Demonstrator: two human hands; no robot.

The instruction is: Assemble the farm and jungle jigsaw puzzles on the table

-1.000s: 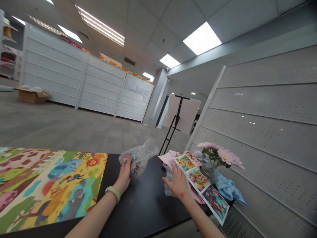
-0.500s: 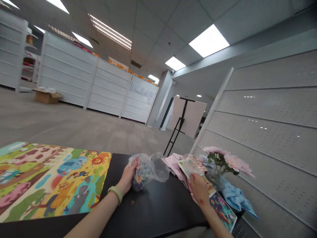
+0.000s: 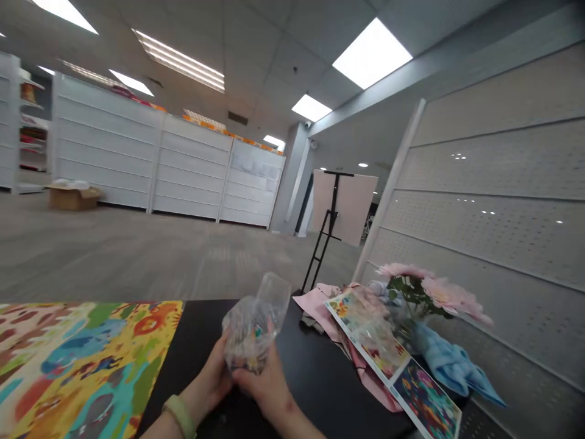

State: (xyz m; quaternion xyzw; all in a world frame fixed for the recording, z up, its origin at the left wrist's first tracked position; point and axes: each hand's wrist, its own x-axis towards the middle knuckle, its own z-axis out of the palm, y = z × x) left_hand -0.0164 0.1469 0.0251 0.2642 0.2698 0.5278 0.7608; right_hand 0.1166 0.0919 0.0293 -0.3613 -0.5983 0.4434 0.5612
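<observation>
A clear plastic bag (image 3: 249,332) with small colourful pieces inside is held above the black table (image 3: 315,366). My left hand (image 3: 214,369) wraps its left side, a pale green band round the wrist. On the right and lower side, my right hand (image 3: 265,378) grips the same bag, thumb across the front. The bag's loose, see-through top (image 3: 274,292) stands up and leans right. What exactly the pieces are is too blurred to tell.
A colourful animal picture puzzle (image 3: 100,366) covers the table's left. At right lie printed picture sheets (image 3: 427,396), pink cloth (image 3: 315,299), blue cloth (image 3: 457,360) and pink flowers (image 3: 439,292). Beyond stand an easel (image 3: 336,207), white shelving (image 3: 192,171) and a cardboard box (image 3: 73,198).
My right hand has left the picture sheets and moved left onto the bag. The bag's loose top has swung upright. The view has shifted slightly.
</observation>
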